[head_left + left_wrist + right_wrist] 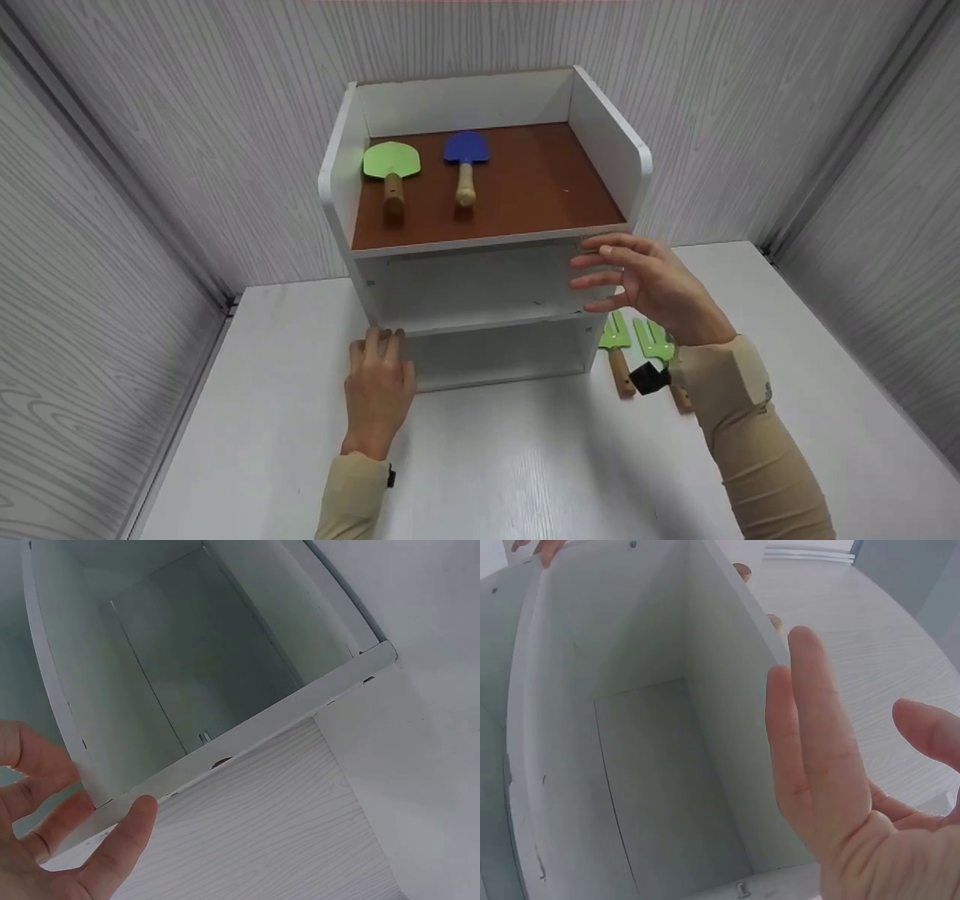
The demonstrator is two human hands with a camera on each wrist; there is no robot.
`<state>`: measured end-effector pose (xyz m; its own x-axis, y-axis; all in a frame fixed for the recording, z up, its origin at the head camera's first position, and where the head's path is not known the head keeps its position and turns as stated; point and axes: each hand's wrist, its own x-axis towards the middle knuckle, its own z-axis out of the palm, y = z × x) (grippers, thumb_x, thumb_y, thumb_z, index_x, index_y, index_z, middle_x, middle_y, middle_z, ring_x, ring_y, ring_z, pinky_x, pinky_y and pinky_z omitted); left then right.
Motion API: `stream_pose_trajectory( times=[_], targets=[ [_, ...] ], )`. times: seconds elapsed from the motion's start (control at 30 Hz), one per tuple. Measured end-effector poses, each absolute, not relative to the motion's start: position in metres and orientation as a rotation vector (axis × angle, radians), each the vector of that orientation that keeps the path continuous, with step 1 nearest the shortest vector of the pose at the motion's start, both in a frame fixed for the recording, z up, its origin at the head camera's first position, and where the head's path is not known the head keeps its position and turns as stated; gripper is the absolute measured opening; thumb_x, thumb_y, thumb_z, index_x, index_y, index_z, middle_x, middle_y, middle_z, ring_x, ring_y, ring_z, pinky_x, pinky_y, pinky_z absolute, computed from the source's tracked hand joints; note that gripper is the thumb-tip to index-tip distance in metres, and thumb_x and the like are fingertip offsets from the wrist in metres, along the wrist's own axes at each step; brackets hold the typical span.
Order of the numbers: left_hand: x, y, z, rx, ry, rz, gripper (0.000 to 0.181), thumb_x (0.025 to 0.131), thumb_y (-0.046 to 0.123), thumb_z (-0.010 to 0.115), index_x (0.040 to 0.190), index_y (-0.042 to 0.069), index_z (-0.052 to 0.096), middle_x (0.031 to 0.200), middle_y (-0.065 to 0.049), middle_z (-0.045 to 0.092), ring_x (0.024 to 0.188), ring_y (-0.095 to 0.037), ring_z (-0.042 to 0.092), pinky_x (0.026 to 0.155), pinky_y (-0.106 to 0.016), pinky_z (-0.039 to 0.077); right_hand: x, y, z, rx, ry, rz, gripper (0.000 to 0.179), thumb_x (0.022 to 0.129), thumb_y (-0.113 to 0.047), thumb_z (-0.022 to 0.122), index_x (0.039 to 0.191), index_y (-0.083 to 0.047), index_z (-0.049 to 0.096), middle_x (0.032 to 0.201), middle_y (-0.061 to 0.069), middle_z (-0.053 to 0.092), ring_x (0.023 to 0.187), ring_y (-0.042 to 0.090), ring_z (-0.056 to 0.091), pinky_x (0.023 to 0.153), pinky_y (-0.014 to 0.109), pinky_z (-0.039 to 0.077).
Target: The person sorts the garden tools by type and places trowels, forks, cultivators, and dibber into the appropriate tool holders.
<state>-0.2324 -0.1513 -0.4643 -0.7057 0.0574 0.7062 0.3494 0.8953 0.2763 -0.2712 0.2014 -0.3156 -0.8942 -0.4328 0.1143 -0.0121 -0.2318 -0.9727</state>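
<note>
A white shelf unit with a brown top board stands in the middle of the head view. My left hand grips its left front edge at the middle shelf; in the left wrist view the thumb lies outside the side panel, with the fingers across the edge. Spread fingers mark my right hand, raised in front of the unit's right front edge and holding nothing. On the top board lie a green trowel at the left and a blue trowel beside it, handles toward me.
Two green hand forks with wooden handles, a left one and a right one, lie on the white table right of the unit. The right one is partly behind my wrist. Grey wood-grain walls enclose the back and sides.
</note>
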Motion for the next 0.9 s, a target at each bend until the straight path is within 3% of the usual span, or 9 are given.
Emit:
stream_pose_trajectory(
  times=[0.9],
  targets=[
    [-0.232, -0.151, -0.464, -0.272, -2.347, -0.506, 0.03, 0.089, -0.001, 0.062, 0.118, -0.008, 0.068, 0.113, -0.022, 0.058, 0.1, -0.043, 0.056, 0.047, -0.04, 0.054, -0.275, 0.242, -0.348, -0.354, 1.875, -2.121, 0.025, 0.107, -0.011, 0.05, 0.126, 0.001, 0.062, 0.113, 0.012, 0.071, 0.097, 0.029, 0.073, 0.077, 0.045, 0.061]
  ],
)
